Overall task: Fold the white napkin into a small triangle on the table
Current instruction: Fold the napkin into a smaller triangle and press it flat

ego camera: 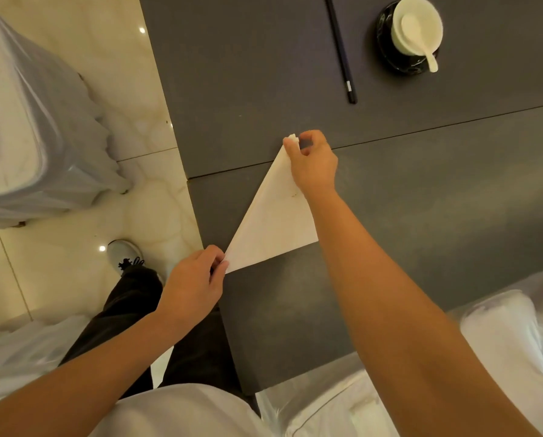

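The white napkin [273, 225] lies as a folded triangle on the dark grey table [421, 200], close to the table's left edge. My left hand [194, 285] pinches its near-left corner at the table's edge. My right hand [314, 162] pinches the far tip, which is lifted slightly and bunched between thumb and fingers. My right forearm covers the napkin's right corner. A small brown speck shows on the cloth near my right wrist.
A white cup with a white spoon [420, 29] sits on a black saucer [390, 55] at the far right, with black chopsticks [342, 55] to its left. Plastic-covered chairs [27, 127] stand on the marble floor at left, and another chair [500, 342] at near right.
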`<state>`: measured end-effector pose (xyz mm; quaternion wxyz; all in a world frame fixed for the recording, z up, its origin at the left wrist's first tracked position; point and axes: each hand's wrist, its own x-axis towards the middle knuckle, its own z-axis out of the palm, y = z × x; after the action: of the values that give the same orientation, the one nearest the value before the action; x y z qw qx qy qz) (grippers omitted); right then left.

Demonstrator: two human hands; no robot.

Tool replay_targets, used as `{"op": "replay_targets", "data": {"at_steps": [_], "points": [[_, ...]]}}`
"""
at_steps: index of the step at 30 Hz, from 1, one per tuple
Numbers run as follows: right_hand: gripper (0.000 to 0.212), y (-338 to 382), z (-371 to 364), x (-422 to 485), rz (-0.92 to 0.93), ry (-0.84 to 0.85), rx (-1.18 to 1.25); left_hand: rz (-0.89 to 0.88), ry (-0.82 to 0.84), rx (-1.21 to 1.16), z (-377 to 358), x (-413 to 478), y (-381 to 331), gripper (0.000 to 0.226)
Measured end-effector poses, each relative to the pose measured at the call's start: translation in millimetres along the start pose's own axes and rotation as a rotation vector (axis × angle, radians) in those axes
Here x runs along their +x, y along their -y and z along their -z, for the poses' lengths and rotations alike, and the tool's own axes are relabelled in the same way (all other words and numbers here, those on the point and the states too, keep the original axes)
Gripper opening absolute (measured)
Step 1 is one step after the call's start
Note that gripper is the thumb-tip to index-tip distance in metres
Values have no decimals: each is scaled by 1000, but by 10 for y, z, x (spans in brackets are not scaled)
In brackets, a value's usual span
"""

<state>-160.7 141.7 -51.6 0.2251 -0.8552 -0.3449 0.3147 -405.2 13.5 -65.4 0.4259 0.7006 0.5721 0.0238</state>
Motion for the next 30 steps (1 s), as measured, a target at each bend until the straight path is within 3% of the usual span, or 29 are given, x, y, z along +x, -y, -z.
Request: {"op": "replay_targets", "data": {"at_steps": [2, 5, 11, 15, 21, 25, 30], "points": [[41, -49, 22, -235, 77, -52, -38, 10, 7, 1, 7, 13, -14, 10], [39, -238, -25, -841, 288, -133, -141, -2, 1, -16, 14, 5, -27, 9], [46, -871, -361, -2100, 544, 202, -378, -18, -15, -63, 15, -17, -41, 8], [53, -1079, -530, -2327, 567, 344, -553, -18, -21, -43, 20, -41, -63, 7], [61, -1304, -550, -2229, 647, 392, -768, -60, -17, 7, 23, -59, -84, 7], [65, -1391, -439, -2076, 650, 346, -784, -89, -11, 10, 24, -55, -51, 7], [67, -1571, -31, -1723, 450, 193, -774, -126, -2, 54, 9, -51, 0, 8]]}}
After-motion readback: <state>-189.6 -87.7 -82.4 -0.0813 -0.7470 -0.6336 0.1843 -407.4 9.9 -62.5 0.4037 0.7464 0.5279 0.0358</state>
